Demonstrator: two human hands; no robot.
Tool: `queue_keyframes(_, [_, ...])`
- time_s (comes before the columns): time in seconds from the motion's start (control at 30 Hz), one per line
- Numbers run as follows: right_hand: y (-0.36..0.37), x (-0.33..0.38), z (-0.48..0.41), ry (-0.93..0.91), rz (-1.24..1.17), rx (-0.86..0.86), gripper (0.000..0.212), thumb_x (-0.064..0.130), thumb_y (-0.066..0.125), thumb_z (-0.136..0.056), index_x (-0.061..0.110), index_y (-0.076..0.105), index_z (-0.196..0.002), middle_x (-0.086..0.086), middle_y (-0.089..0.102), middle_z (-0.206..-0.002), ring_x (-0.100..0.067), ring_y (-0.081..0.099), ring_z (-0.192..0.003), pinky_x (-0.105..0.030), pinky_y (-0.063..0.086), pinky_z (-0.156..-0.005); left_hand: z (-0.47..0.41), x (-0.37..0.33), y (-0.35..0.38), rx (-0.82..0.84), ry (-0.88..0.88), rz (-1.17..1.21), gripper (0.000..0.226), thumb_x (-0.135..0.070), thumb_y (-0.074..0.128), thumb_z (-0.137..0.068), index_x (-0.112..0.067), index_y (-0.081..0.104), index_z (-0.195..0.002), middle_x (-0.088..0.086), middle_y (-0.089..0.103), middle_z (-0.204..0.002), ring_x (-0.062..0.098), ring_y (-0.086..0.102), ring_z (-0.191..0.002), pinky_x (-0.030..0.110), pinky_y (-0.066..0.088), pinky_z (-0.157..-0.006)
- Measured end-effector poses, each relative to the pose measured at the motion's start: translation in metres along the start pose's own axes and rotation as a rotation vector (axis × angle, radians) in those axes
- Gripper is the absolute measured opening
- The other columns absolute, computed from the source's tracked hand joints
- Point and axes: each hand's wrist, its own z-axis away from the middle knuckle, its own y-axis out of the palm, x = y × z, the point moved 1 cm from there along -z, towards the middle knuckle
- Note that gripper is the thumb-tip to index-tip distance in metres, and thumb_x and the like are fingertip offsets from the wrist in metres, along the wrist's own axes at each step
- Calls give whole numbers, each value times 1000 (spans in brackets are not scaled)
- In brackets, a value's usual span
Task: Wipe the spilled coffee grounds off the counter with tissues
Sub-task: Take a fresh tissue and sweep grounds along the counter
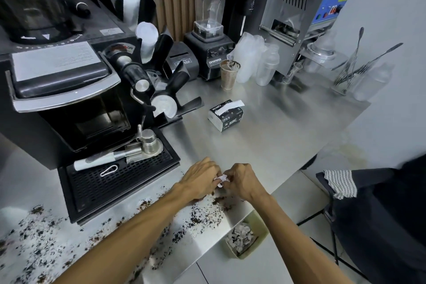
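Both hands meet over the steel counter (276, 127). The left hand (200, 177) and right hand (242, 182) have curled fingers that pinch a small crumpled tissue (221, 178) between them, just above the spilled coffee grounds (205, 214) (which spread along the near edge to the left). A tissue pack (227, 114) lies farther back. A cardboard box (244, 236) holding crumpled tissues sits below the counter edge, beside the right forearm.

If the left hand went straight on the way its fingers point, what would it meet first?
The left hand is at the crumpled tissue; just beyond that it would probably meet the right hand, though depth is unclear.
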Motion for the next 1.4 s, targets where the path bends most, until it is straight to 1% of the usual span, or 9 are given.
queue_keyframes(0.27, [-37,-52,18,-36,58,22,10,16,70,-73,9,69,-66,-8,58,-56,-22,48,-53,-30,44,-54,-29,-61,13,-23,-77,16,27,-37,57,-94,-17,64,-110,-2,65,-104,15,50,-101,28,43,-85])
queue_keyframes(0.43, [-62,-91,41,-53,43,55,6,15,70,-74,10,72,-71,-7,61,-62,-22,53,-58,-25,40,-54,-43,-108,29,2,-146,31,27,-36,54,-95,-18,65,-111,1,68,-106,21,57,-104,33,46,-82])
queue_keyframes(0.7, [-79,-152,75,-124,43,78,5,15,68,-70,12,72,-73,-9,59,-61,-24,53,-57,-35,47,-57,-53,-180,66,21,-294,0,27,-34,52,-96,-19,64,-115,8,70,-102,30,65,-92,35,49,-78])
queue_keyframes(0.83, [-79,-168,92,-171,-17,61,6,6,70,-65,11,67,-68,4,50,-55,-12,40,-52,-21,36,-54,-55,-204,91,61,-366,-35,25,-29,52,-96,-18,63,-114,11,68,-103,34,64,-95,38,48,-78])
queue_keyframes(0.93, [-70,-181,100,-144,-30,48,12,-1,70,-65,10,65,-62,15,42,-51,-9,40,-49,-17,31,-52,-54,-214,117,57,-407,-38,20,-19,52,-94,-17,65,-108,8,70,-102,30,65,-91,33,43,-68])
queue_keyframes(1.07, [-30,-215,99,-110,-20,68,17,0,68,-63,10,74,-76,15,50,-57,-6,43,-52,-9,31,-53,-56,-212,164,65,-422,-49,20,-16,49,-97,-14,64,-110,7,68,-102,25,65,-93,29,37,-67])
queue_keyframes(1.17, [22,-250,88,-89,25,95,16,3,70,-66,11,74,-78,-1,58,-61,-16,47,-56,-20,36,-53,-60,-190,215,69,-450,-58,16,-16,52,-96,-14,65,-105,5,69,-99,23,65,-89,31,46,-70])
queue_keyframes(1.3, [129,-314,78,-57,80,122,7,8,72,-66,10,70,-72,1,57,-60,-18,48,-57,-31,45,-57,-58,-143,326,103,-450,-79,15,-17,53,-95,-14,66,-100,7,69,-99,27,66,-90,36,47,-73])
queue_keyframes(1.4, [220,-372,77,-53,88,140,5,9,75,-71,9,72,-73,1,60,-64,-13,46,-60,-27,40,-59,-52,-103,426,108,-448,-42,15,-23,54,-95,-15,64,-104,7,66,-103,28,63,-94,35,44,-74])
